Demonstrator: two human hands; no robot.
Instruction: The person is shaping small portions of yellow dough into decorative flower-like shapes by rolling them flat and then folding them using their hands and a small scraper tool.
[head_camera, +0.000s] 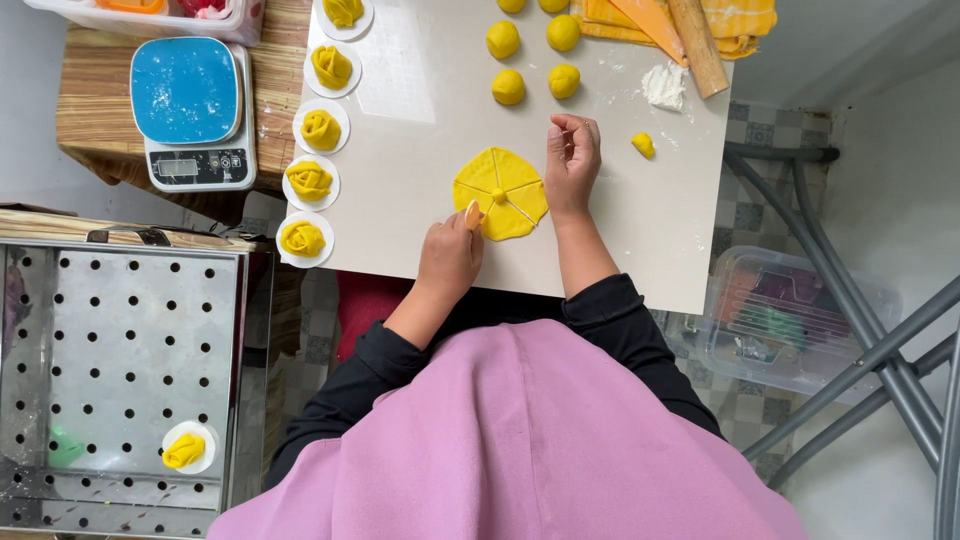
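Nearest the camera: a mauve apron over black sleeves, the person leaning over a white work board (620, 250).

Left hand (450, 258) lies at the near-left edge of a flat yellow dough disc (498, 192), fingers curled around a small orange tool (473, 214) whose tip touches the disc. Right hand (571, 160) rests on the disc's right edge, fingers loosely curled in, fingertips pinched together; whether it grips anything cannot be told.

The disc sits near the board's centre, scored into wedges radiating from a small knob in the middle. Judgement: the cutting or marking step looks under way, with the cuts mostly in place. The next move would call for a steady pressing hand on the disc and light, even tool pressure so the thin wedges do not tear.

Along the board's left edge: a row of rolled yellow dough flowers (309, 181) on white rounds. Farther off: yellow dough balls (508, 87), a wooden rolling pin (698, 45), a dab of flour (664, 86).

To the left: a blue-topped scale (190, 110) and a perforated steamer tray (120, 360) holding one flower.
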